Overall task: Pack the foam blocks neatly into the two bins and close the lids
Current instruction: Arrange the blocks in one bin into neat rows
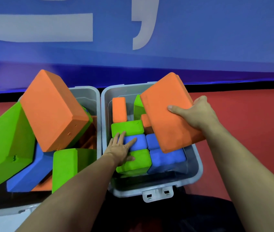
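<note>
Right hand (198, 113) grips an orange block (169, 113) above the right bin (198, 166); left hand (123, 148) presses flat inside.

My two bins sit side by side, the left bin (89, 92) at nine o'clock heaped with tilted blocks (49, 111), the right bin (198, 166) at three o'clock packed with blocks (166, 158) beneath my left hand (121, 148), while my right hand (198, 113) holds another block (169, 113) above its two o'clock corner.
</note>
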